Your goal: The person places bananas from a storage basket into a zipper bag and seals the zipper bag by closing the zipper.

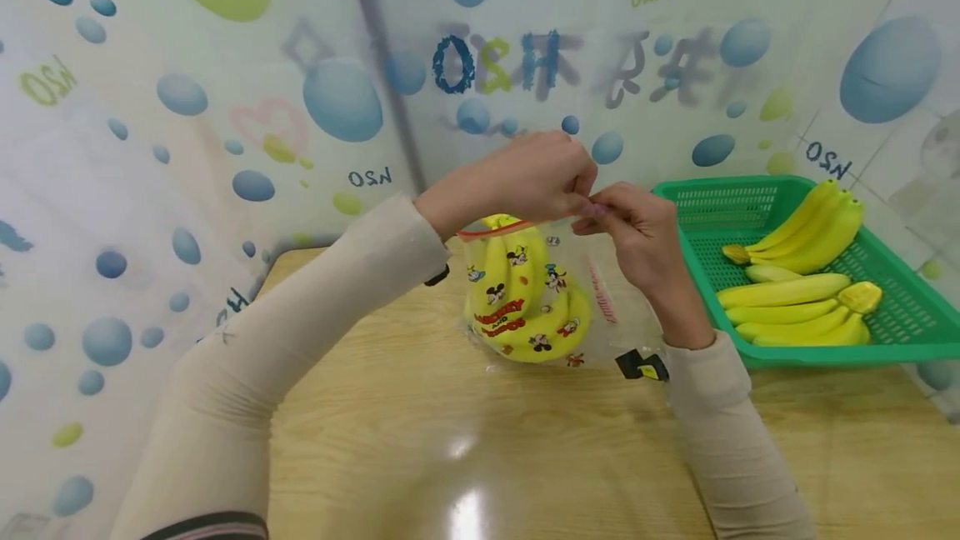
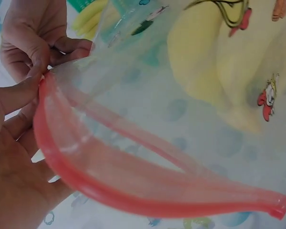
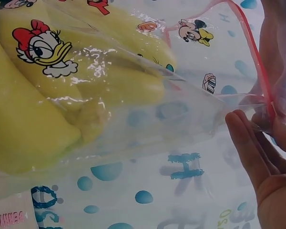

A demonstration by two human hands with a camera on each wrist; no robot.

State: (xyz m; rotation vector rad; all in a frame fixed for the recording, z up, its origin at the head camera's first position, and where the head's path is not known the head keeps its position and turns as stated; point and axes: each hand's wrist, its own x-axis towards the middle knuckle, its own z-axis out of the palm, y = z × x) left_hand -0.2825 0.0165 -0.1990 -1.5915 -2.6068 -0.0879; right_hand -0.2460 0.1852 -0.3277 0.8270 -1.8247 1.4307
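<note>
A clear zip bag [image 1: 551, 327] printed with cartoon figures holds a bunch of yellow bananas [image 1: 495, 269]. Its red zip edge [image 2: 148, 210] bows apart in the left wrist view, so the mouth gapes between the two strips. My left hand [image 1: 536, 177] pinches the top corner of the bag between thumb and fingers. Close against it, my right hand [image 1: 637, 227] pinches the same corner, just below the zip [image 3: 262, 76]. The fingertips of both hands nearly meet there. In the head view the left hand covers part of the bag's top edge.
To the right on the wooden table [image 1: 420, 440] stands a green basket [image 1: 922, 315] with several bananas in bunches [image 1: 795, 298]. A patterned curtain [image 1: 300, 65] hangs behind the table. Small black straps or devices show at both wrists.
</note>
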